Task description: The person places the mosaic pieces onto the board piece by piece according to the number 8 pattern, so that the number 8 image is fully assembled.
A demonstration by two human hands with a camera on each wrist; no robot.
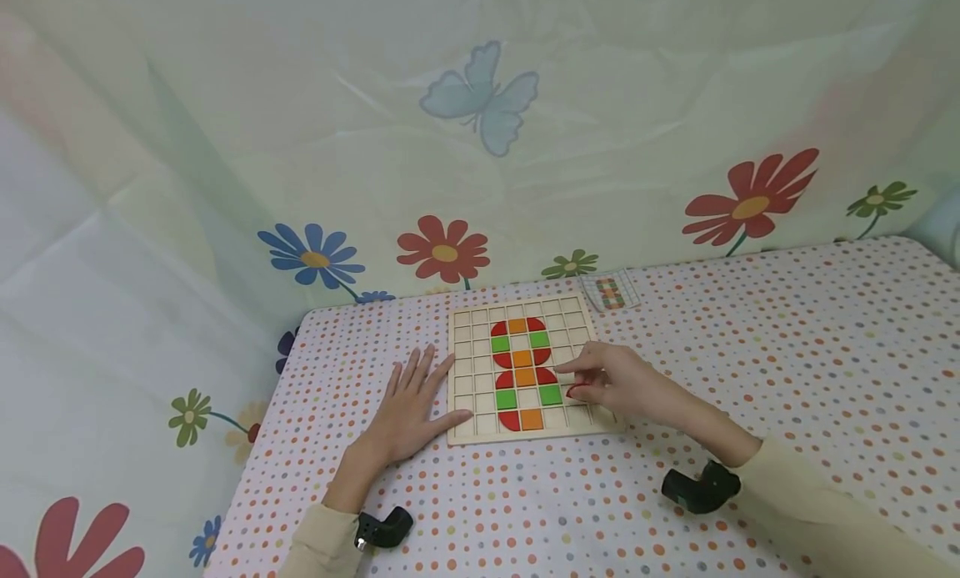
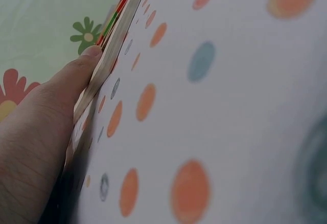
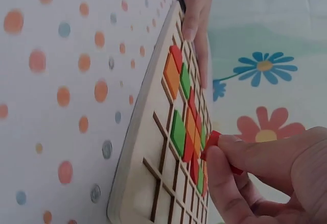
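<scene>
A wooden grid board (image 1: pixel 462 386) lies on the table, holding red rounded-corner tiles, orange square tiles (image 1: pixel 525 377) and green square tiles (image 1: pixel 507 399) arranged like a figure eight. My left hand (image 1: pixel 408 415) rests at the board's left side, fingers spread, its thumb over the lower left edge. Above the board's right part, my right hand (image 1: pixel 618 382) pinches a red tile (image 3: pixel 212 140) between thumb and fingertips. The fingers cover most of this tile; in the right wrist view, red also shows below them.
A pattern card (image 1: pixel 611 292) with a small picture of the same coloured figure lies behind the board's far right corner. Dotted cloth (image 1: pixel 840 353) covers the table. A flowered curtain (image 1: pixel 600 178) hangs behind it. Black devices (image 1: pixel 701 486) sit at both wrists.
</scene>
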